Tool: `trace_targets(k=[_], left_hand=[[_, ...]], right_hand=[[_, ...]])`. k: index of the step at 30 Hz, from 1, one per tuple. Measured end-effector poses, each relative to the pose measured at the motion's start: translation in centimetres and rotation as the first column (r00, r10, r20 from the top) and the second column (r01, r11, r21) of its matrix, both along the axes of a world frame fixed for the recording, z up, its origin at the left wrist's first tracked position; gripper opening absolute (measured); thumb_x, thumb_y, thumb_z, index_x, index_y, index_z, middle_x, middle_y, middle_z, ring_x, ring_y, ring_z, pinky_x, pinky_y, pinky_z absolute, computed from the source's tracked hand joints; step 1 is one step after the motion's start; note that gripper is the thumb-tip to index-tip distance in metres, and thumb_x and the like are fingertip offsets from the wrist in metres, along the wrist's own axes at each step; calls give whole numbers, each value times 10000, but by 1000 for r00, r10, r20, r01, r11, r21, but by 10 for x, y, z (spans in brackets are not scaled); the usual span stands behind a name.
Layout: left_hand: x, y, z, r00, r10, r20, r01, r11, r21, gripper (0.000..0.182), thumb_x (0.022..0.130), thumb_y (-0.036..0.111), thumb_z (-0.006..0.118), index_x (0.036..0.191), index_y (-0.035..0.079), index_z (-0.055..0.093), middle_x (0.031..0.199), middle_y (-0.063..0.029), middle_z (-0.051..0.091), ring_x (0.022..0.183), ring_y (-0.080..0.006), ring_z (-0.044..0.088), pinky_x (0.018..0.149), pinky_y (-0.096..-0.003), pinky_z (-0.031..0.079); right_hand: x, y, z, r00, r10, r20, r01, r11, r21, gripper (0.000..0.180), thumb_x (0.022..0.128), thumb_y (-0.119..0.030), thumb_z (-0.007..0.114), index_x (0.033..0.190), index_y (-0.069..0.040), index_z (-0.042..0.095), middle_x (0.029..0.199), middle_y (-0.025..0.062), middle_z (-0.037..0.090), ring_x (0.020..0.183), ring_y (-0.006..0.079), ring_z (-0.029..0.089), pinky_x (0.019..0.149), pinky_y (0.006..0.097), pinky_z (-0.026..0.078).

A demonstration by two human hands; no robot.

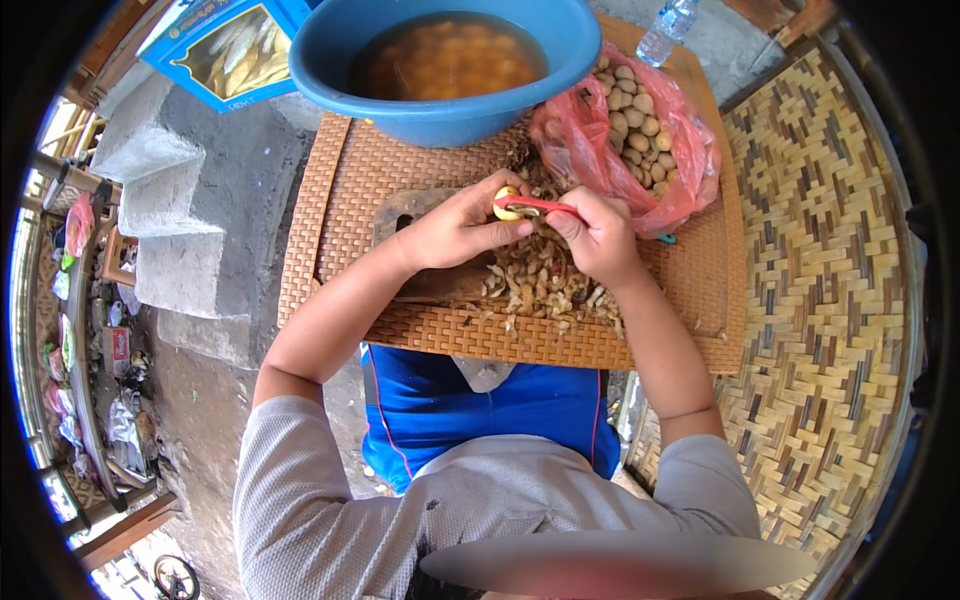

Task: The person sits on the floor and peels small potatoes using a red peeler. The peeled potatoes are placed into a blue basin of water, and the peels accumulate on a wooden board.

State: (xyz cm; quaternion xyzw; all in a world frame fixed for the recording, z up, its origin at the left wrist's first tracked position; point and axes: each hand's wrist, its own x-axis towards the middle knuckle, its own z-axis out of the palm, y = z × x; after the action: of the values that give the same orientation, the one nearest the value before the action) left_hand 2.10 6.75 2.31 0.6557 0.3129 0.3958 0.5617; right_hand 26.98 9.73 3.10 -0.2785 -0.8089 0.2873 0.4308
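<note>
My left hand (480,221) grips a small, pale yellow potato (506,201) between thumb and fingers. In my right hand (600,234) is a red-handled peeler (544,203), its head against the potato's near right side. Below both hands a heap of brown and yellowish peelings (544,289) is spread over a wooden board (439,285) and the woven rattan tabletop (487,321). To the right, a pink plastic bag (675,202) stands open, holding several small unpeeled potatoes (634,120). My fingers hide part of the potato.
A large blue basin (450,120) of brownish water with round yellow pieces (457,52) stands at the table's far side. A blue windowed box (232,60) is behind left, a plastic water bottle (666,34) far right. Concrete steps (176,247) lie left, a woven bamboo panel (817,262) right.
</note>
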Motion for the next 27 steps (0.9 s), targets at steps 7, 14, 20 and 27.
trace_targets(k=[7,14,20,27], left_hand=[[10,-8,-1,927,-154,-342,221,961,167,276,1053,181,772,1234,58,604,1069,-84,692,942,-162,640,846,-344,535],[7,-4,2,982,-92,-163,114,984,134,281,1058,173,770,1238,56,589,1074,-25,641,985,-129,584,884,-322,508],[3,-2,4,991,-16,-130,29,995,97,301,1067,141,755,1304,43,597,1079,-2,629,976,-93,577,873,-300,523],[1,-2,6,999,-20,-27,20,1000,-3,312,1060,158,767,1284,45,581,1068,-10,630,1006,-87,581,884,-309,515]], right_hand=[[-5,1,-3,999,-13,-38,13,1000,17,296,1060,-248,757,915,-1,682,689,108,609,579,246,565,558,372,452],[16,11,2,995,-71,-63,68,996,-54,265,1071,-220,745,937,1,685,694,86,592,598,176,531,564,354,437],[8,3,3,1000,12,-17,-13,999,-30,330,1055,-261,762,877,2,676,685,108,573,573,239,535,560,376,431],[7,0,5,999,48,7,-48,999,-19,329,1051,-277,766,878,-10,683,676,113,587,571,260,557,560,389,441]])
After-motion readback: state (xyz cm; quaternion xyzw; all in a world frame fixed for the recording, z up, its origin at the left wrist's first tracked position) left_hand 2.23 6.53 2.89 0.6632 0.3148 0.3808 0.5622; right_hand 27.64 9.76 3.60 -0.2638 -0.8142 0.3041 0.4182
